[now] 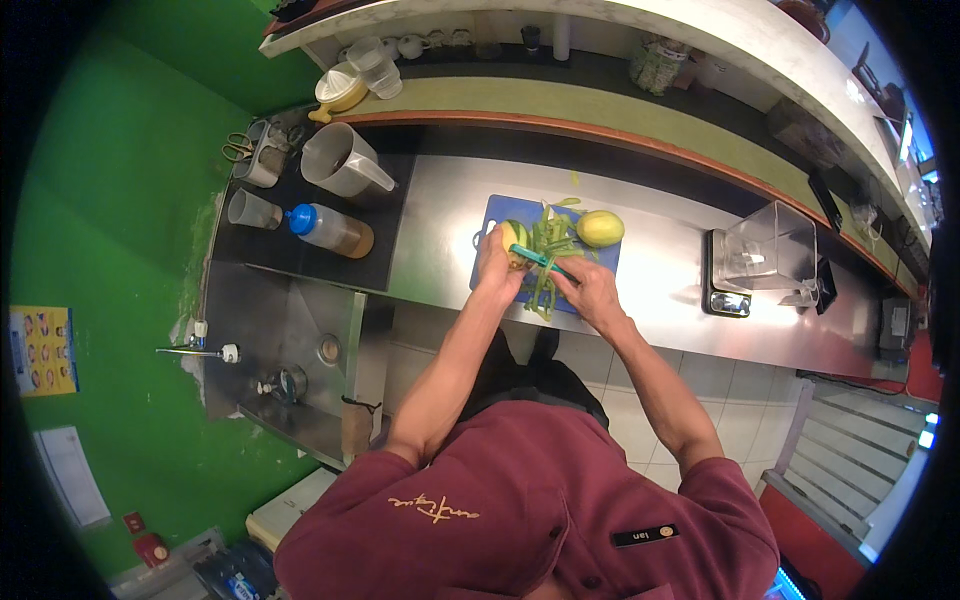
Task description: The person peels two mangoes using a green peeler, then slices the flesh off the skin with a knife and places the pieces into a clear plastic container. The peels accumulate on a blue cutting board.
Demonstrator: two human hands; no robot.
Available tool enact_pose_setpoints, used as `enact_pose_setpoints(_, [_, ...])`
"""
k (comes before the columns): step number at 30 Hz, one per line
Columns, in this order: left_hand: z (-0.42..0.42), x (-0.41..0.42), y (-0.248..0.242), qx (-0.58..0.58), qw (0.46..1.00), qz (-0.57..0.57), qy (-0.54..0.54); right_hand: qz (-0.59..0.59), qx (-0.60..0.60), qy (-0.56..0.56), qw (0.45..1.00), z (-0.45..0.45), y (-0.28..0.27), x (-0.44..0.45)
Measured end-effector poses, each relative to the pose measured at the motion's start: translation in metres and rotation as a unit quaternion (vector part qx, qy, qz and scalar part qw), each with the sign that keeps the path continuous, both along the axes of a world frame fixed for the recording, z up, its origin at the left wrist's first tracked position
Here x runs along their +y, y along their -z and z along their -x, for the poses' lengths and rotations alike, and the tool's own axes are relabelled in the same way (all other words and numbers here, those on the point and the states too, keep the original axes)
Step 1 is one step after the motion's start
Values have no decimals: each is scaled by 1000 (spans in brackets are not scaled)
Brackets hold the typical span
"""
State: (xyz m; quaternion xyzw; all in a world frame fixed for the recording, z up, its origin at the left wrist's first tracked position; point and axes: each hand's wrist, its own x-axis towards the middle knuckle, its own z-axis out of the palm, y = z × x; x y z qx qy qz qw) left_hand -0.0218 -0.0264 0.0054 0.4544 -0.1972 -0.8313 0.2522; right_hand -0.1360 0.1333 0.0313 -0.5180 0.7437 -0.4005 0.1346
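My left hand (495,266) grips a partly peeled mango (514,234), its skin still green in places and pale yellow where bare. A teal-handled peeler (531,256) is in my right hand (592,291), its head against the fruit. Both hands are over a blue cutting board (607,257). Green peel strips (553,236) are heaped on the board and hang past its near edge. A second mango (600,229), yellowish and apparently peeled, lies at the board's right side. What looks like a blade tip pokes out of the peels at the back.
Left of the board are a squeeze bottle (330,229) with a blue cap, a plastic pitcher (341,161) and a plastic cup (253,210). A sink (300,315) lies nearer me. At right, a clear container (772,247) stands on a digital scale (727,304).
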Motion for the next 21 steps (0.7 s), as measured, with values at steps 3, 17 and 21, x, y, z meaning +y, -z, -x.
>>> enact_pose_setpoints(3, [0, -1, -1, -5, 1000, 11, -4, 7, -1, 5, 1000, -2, -1, 0])
enact_pose_setpoints(17, [0, 26, -4, -14, 996, 37, 74, -41, 9, 77, 996, 21, 11, -15])
enact_pose_setpoints(21, [-4, 29, -10, -12, 993, 73, 87, -129, -39, 117, 984, 30, -5, -26])
